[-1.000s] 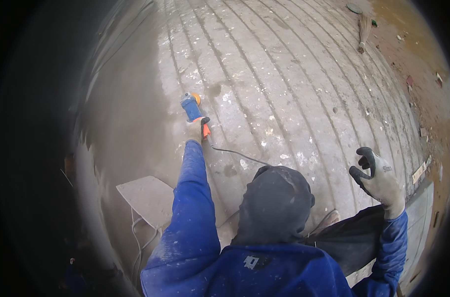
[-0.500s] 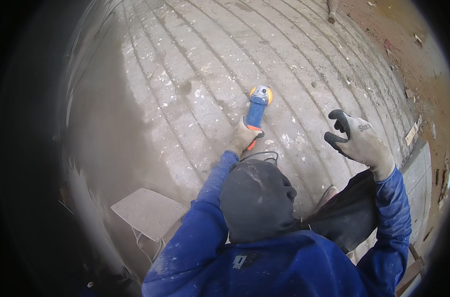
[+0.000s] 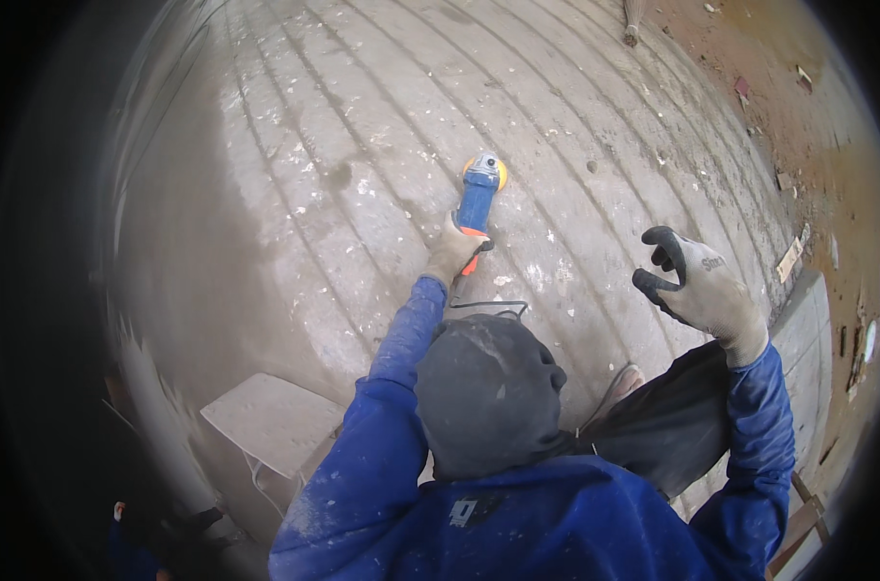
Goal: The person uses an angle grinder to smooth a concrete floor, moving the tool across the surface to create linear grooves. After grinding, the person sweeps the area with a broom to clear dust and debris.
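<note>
My left hand [image 3: 451, 250], in a pale glove with dark fingertips, is wrapped round the rear body of an angle grinder [image 3: 477, 198]. The grinder is blue with orange parts near my grip. Its silver head, with a yellow round part beneath, points away over the grooved concrete surface [image 3: 382, 208]. Whether the disc spins cannot be told. A dark cable [image 3: 488, 306] loops behind the tool. Off to the right, my right hand [image 3: 696, 286] is raised in a matching glove, fingers curved and apart from the thumb, holding nothing.
Between my arms is a dark, cloth-covered rounded shape [image 3: 488, 387]. A small light-topped stool [image 3: 270, 421] stands at lower left. Reddish muddy ground [image 3: 759, 97] with scraps borders the far right; a bundle of bristles or fibres [image 3: 632, 24] lies near the top. Someone's blue clothing shows dimly at lower left.
The whole scene has shifted slightly left in the picture. My left hand keeps its grip on the grinder, and my right hand stays raised. More of the other person shows at lower left.
</note>
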Available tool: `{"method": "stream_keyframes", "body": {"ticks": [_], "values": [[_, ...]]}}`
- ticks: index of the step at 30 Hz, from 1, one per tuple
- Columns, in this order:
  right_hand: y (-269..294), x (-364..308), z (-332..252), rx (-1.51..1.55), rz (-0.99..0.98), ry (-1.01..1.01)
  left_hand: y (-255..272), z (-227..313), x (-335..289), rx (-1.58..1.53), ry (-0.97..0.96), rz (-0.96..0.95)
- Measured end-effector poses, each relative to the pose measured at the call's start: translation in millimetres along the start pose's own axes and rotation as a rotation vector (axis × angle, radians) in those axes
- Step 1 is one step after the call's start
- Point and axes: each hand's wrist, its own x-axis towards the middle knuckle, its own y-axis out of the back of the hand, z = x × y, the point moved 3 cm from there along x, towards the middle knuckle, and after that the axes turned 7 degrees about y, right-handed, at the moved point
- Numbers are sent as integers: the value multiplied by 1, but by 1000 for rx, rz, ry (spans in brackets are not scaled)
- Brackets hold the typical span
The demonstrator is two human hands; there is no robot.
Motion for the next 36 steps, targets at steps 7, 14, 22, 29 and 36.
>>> {"method": "stream_keyframes", "body": {"ticks": [7,14,22,29,36], "values": [[3,-5,-6,-36,24,32,75,36,106,-206,35,300],[-2,10,-6,-16,-19,18,87,48,114,-143,121,259],[-27,49,-19,-21,-122,92,-28,67,40,183,0,-24],[-2,10,4,22,-107,-124,-38,70,33,252,-77,1],[10,-17,18,13,5,-110,6,77,115,23,8,34]]}}
